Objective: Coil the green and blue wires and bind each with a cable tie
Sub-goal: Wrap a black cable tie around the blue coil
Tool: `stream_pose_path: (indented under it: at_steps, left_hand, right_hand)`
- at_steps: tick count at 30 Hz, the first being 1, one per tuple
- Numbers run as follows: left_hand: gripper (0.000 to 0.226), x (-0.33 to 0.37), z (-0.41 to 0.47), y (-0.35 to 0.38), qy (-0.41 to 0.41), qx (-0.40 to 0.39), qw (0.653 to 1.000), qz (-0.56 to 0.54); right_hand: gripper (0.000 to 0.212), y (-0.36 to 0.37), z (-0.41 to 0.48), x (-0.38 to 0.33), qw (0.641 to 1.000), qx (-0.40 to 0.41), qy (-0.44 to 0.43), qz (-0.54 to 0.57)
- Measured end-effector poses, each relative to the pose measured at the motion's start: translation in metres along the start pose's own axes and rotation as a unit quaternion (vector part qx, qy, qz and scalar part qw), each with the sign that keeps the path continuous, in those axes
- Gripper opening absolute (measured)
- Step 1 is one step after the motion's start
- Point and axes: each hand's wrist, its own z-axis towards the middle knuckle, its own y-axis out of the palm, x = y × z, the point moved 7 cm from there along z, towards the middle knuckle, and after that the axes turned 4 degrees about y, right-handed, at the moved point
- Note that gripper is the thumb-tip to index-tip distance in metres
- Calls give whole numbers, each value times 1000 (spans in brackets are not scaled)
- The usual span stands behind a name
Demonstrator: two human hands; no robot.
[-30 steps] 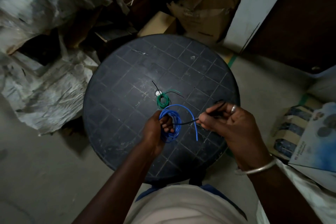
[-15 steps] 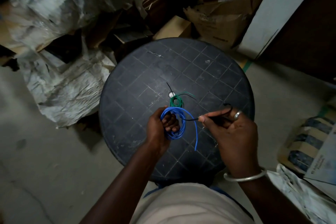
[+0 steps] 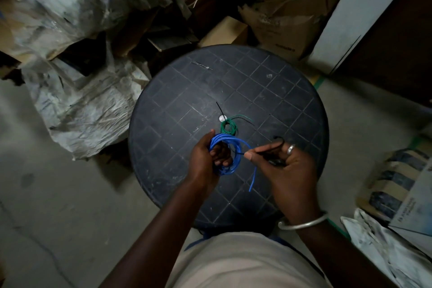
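I see blue wire (image 3: 230,154) coiled, loose tail hanging down, held above the table. Green wire (image 3: 229,127) coiled flat on table, black cable tie (image 3: 220,110) already around it.

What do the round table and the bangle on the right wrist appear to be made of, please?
The round table looks like dark moulded plastic: matte, scuffed, with a grid pattern of pale lines across the top. The bangle seems to be silvery metal, since it shines.
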Motion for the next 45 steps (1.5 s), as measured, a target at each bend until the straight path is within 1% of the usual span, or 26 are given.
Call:
stream_pose_path:
  at_steps: [4, 9, 12, 15, 17, 19, 22, 25, 27, 31, 32, 33, 34, 35, 36, 38, 39, 41, 43, 45]
  left_hand:
    - [50, 5, -2, 4, 6, -27, 999, -41]
    - [44, 8, -10, 14, 3, -41, 997, -72]
    - [44, 11, -13, 13, 0, -22, 997, -75]
    - [45, 12, -17, 11, -5, 21, 999, -40]
    - [41, 14, -21, 12, -3, 35, 999, -28]
    - [37, 17, -25, 16, -4, 24, 999, -21]
    - [36, 22, -31, 18, 9, 21, 1000, 5]
    - [33, 30, -39, 27, 31, 4, 999, 8]
    - [28, 34, -42, 30, 47, -6, 999, 13]
    - [10, 37, -49, 33, 61, 3, 998, 32]
    - [17, 35, -51, 33, 52, 12, 998, 31]
    - [25, 33, -53, 32, 41, 20, 998, 34]
    - [30, 32, -54, 31, 33, 24, 999, 36]
    - [33, 31, -57, 31, 27, 28, 999, 39]
    - [34, 30, -58, 30, 21, 32, 998, 41]
    - [37, 27, -57, 27, 5, 37, 999, 37]
    - [44, 26, -56, 27, -4, 36, 999, 35]
    - [56, 26, -57, 28, -24, 26, 999, 35]
    - [56, 30, -59, 33, -32, -3, 999, 44]
    - [51, 36, -61, 38, -19, -20, 998, 56]
  right_hand:
    - [17, -9, 2, -3, 1000, 2, 0, 16]
    - [17, -2, -5, -6, 999, 12, -47, -1]
    - [18, 3, -10, -6, 997, 14, -77, -26]
    - [21, 4, -10, -9, 993, 30, -110, -40]
    - [23, 5, -11, -16, 981, 32, -173, -80]
    - [21, 8, -15, -22, 961, 10, -245, -127]
    - [19, 14, -23, -25, 935, -20, -306, -180]
    - [16, 13, -34, -30, 907, 7, -360, -219]
    - [13, 11, -40, -33, 895, 24, -389, -217]
    - [8, 12, -40, -32, 889, 3, -398, -228]
    - [7, 13, -40, -29, 890, -12, -397, -224]
    - [10, 14, -40, -30, 893, -24, -387, -230]
    - [16, 15, -38, -31, 906, -41, -364, -211]
    - [24, 15, -37, -29, 908, -49, -361, -209]
    - [27, 15, -38, -29, 912, -65, -355, -196]
    - [15, 19, -42, -35, 909, -92, -363, -185]
    - [11, 18, -43, -36, 907, -94, -367, -181]
    - [8, 17, -40, -34, 919, -107, -345, -159]
    - [10, 19, -35, -31, 923, -100, -330, -172]
    - [22, 17, -30, -33, 921, -72, -329, -196]
